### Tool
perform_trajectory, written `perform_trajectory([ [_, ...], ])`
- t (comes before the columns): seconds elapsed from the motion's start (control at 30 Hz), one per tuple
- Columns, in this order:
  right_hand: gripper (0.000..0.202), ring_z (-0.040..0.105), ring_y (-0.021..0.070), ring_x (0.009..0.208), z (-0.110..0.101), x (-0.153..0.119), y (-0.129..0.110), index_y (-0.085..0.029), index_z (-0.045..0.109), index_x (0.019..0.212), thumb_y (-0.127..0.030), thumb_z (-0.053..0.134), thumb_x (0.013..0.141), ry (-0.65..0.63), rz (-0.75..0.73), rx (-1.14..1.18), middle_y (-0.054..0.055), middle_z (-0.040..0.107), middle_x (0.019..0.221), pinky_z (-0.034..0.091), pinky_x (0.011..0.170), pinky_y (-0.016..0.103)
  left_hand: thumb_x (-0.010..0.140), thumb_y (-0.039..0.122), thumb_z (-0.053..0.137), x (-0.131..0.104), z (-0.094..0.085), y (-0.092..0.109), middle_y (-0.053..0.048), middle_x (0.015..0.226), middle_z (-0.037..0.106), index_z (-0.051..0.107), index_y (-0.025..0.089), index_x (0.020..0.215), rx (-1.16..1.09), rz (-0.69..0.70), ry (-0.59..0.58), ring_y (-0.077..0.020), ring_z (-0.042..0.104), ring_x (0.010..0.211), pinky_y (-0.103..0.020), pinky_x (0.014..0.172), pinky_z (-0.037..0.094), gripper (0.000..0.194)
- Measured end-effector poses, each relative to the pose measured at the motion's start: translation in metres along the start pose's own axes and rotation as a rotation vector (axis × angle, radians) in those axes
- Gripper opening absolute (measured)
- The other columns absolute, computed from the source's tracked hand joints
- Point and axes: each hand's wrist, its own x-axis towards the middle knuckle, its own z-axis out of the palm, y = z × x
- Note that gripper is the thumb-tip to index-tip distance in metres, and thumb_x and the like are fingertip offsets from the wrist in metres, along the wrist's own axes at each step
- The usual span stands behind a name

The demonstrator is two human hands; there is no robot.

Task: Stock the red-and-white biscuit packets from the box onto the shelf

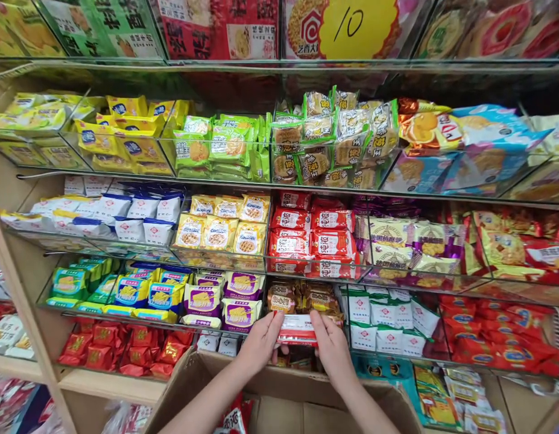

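My left hand [262,339] and my right hand [330,345] are closed on opposite ends of a red-and-white snack packet [298,331]. Thumbs lie on top and fingers curl underneath; whether it is one packet or a small stack I cannot tell. Just below, an open cardboard box [290,386] has a few red packets [236,417] in its left part. Behind my hands, brown snack packets [280,299] fill a shelf compartment, partly hidden. Straight above them sits a compartment of red packets with white labels [289,244].
Clear shelf fronts [225,259] divide the tiers of wrapped snacks. White-and-green packets [382,319] lie right of my hands, purple-and-cream packets [244,295] left. A yellow tag marked 10 [357,27] hangs at the top. Teal and orange packs [435,395] lie at lower right.
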Motion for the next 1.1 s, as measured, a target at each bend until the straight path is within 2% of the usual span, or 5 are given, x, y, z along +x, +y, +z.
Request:
perform_trajectory([
  [0.57,0.032,0.054,0.0144,0.067,-0.003,-0.001,0.018,-0.018,0.056,0.08,-0.048,0.058,0.071,-0.044,0.016,0.388,0.001,0.06,0.07,0.044,0.062,0.024,0.084,0.058,0.029,-0.006,-0.001,-0.003,0.001,0.053,0.059,0.056,0.016,0.081,-0.098,-0.083,-0.052,-0.0105,0.046,0.037,-0.021,0.039,0.03,0.05],
  [0.77,0.028,0.053,0.0129,0.064,-0.006,0.001,0.022,-0.016,0.059,0.07,-0.041,0.069,0.063,0.017,0.094,0.549,0.0,0.061,0.069,0.045,0.063,0.025,0.084,0.056,0.03,-0.006,0.0,-0.004,0.002,0.056,0.058,0.05,0.017,0.075,-0.077,-0.057,-0.087,-0.0103,0.048,0.039,-0.02,0.04,0.032,0.045],
  [0.87,0.028,0.055,0.0148,0.065,-0.009,0.005,0.022,-0.017,0.061,0.068,-0.042,0.069,0.061,0.148,0.088,0.547,0.0,0.063,0.068,0.046,0.063,0.028,0.083,0.055,0.034,-0.003,0.001,-0.005,0.004,0.056,0.053,0.049,0.019,0.078,-0.058,-0.006,0.044,-0.0106,0.05,0.041,-0.021,0.043,0.035,0.04],
  [0.97,0.023,0.058,0.0189,0.08,-0.011,0.003,0.018,-0.018,0.065,0.075,-0.039,0.065,0.067,0.354,-0.13,0.335,0.005,0.066,0.084,0.048,0.073,0.032,0.08,0.057,0.041,-0.002,0.004,-0.001,0.005,0.059,0.052,0.046,0.021,0.087,-0.151,0.029,0.234,-0.0104,0.051,0.043,-0.021,0.044,0.036,0.038],
  [1.1,0.015,0.056,0.0176,0.093,-0.005,-0.016,0.007,-0.021,0.066,0.087,-0.017,0.056,0.076,0.231,-0.752,-0.1,0.007,0.063,0.097,0.048,0.079,0.032,0.077,0.062,0.04,-0.01,0.011,0.016,0.0,0.068,0.06,0.045,0.021,0.098,-0.614,-0.232,-0.01,-0.0133,0.06,0.053,-0.024,0.052,0.043,0.047],
])
